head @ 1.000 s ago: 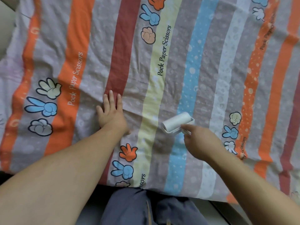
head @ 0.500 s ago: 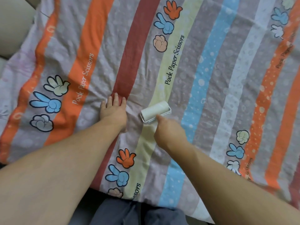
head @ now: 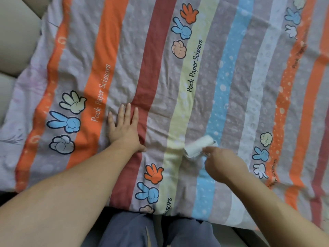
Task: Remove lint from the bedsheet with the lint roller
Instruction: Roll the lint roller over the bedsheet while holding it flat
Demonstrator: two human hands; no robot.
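Here the bedsheet (head: 229,72) lies spread out and slightly creased, striped in orange, dark red, pale yellow, blue, white and grey, with cartoon hand prints and the words "Pock Paper Scissors" along some stripes. The left hand (head: 124,130) lies flat on it, palm down, fingers straight and close together, thumb out to the side. It presses on the cloth where the dark red stripe meets the grey one to its left.

The lint roller (head: 200,146) is to the right of that hand and well apart from it. Its white drum lies on the sheet, tilted, across the grey band between the yellow stripe and the blue one. The drum is blurred, so no lint can be made out on it. The right hand (head: 223,164) is just behind the drum on the near side, fingers curled round the handle, which the hand mostly hides.

At the upper left, 2 beige cushions (head: 17,43) show beyond the sheet's edge. At the bottom, below the near hem, are the person's blue-grey trousers (head: 131,232).
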